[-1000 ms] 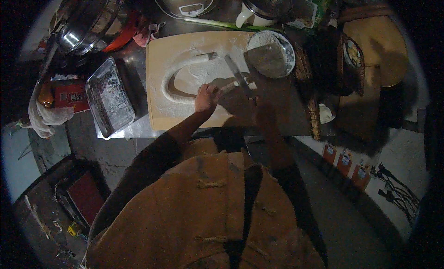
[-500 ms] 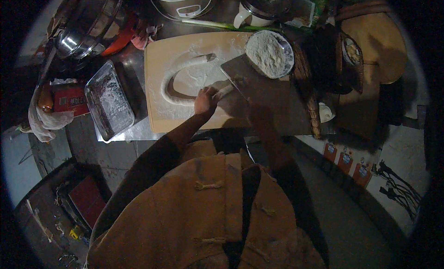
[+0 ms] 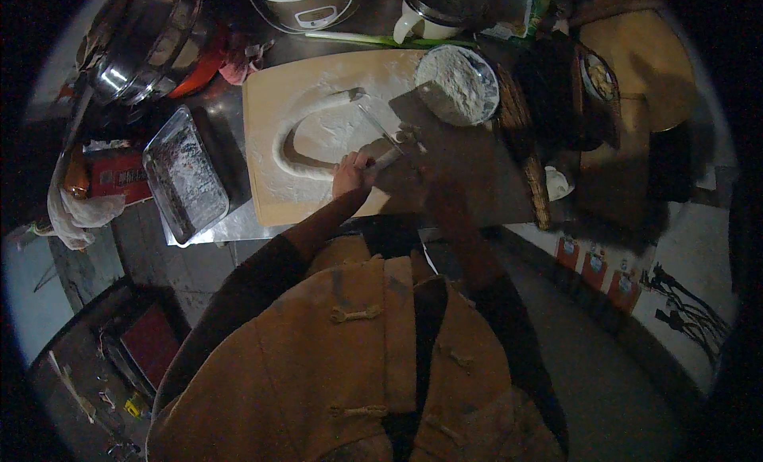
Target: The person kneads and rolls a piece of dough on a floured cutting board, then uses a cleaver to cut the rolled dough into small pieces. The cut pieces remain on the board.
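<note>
On the floured wooden board [image 3: 262,199] lies a long rope of dough [image 3: 284,144], bent into a U. My left hand [image 3: 352,174] is closed on its near end, fingers curled over the dough. My right hand [image 3: 435,182], in deep shadow, grips a knife [image 3: 385,128]. The blade, seen nearly edge-on, slants across the dough just right of my left fingers. Small cut dough pieces [image 3: 410,136] lie beside the blade. A bowl of flour [image 3: 455,84] stands on the board's far right corner.
A floured metal tray [image 3: 184,176] stands left of the board. Behind the board are a spring onion [image 3: 350,38], a rice cooker [image 3: 314,9] and a lidded white pot [image 3: 433,21]. A bundled straw brush [image 3: 528,160] lies along the right side; a steel pot [image 3: 131,72] stands far left.
The knife has tilted from showing its broad face to nearly edge-on. Cut pieces now show more clearly beside it. My left hand keeps its hold; the whole view has shifted slightly.
</note>
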Action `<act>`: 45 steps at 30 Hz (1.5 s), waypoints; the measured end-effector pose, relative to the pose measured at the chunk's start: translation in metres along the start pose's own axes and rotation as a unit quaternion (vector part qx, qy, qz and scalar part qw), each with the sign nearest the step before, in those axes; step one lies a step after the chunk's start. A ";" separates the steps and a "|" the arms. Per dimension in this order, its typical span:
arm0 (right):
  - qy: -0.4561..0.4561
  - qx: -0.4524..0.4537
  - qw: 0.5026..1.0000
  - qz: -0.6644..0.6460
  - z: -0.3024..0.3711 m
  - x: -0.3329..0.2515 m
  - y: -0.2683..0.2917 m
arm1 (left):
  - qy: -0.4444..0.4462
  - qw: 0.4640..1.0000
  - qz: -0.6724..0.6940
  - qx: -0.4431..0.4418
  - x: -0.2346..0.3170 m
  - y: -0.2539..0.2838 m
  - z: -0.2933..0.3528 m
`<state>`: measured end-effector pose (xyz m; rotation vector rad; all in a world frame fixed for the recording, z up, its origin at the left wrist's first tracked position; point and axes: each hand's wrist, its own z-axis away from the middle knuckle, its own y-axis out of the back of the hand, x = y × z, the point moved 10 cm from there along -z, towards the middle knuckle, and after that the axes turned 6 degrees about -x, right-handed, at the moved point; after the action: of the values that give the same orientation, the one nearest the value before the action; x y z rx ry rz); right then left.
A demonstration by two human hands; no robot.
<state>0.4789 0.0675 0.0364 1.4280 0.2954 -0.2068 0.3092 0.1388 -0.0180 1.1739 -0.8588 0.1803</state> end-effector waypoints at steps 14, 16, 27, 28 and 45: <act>0.022 0.045 0.999 0.016 -0.005 -0.017 -0.017 | 0.037 0.999 -0.032 0.004 -0.011 0.003 0.004; 0.013 0.038 0.999 0.015 -0.004 -0.014 -0.019 | 0.051 0.998 -0.036 0.003 -0.017 0.007 0.004; -0.117 -0.110 0.987 -0.022 -0.011 -0.023 0.009 | 0.117 0.990 -0.078 -0.013 -0.028 0.014 -0.003; -0.098 -0.097 0.990 -0.034 -0.011 -0.027 0.010 | 0.108 0.992 -0.070 -0.003 -0.027 0.015 -0.003; -0.039 0.012 0.998 0.044 -0.024 0.036 -0.026 | 0.016 0.998 -0.033 0.041 -0.010 0.016 -0.040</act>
<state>0.5034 0.0890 -0.0021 1.4500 0.1656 -0.1940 0.3136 0.1832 -0.0182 1.2708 -0.7898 0.1808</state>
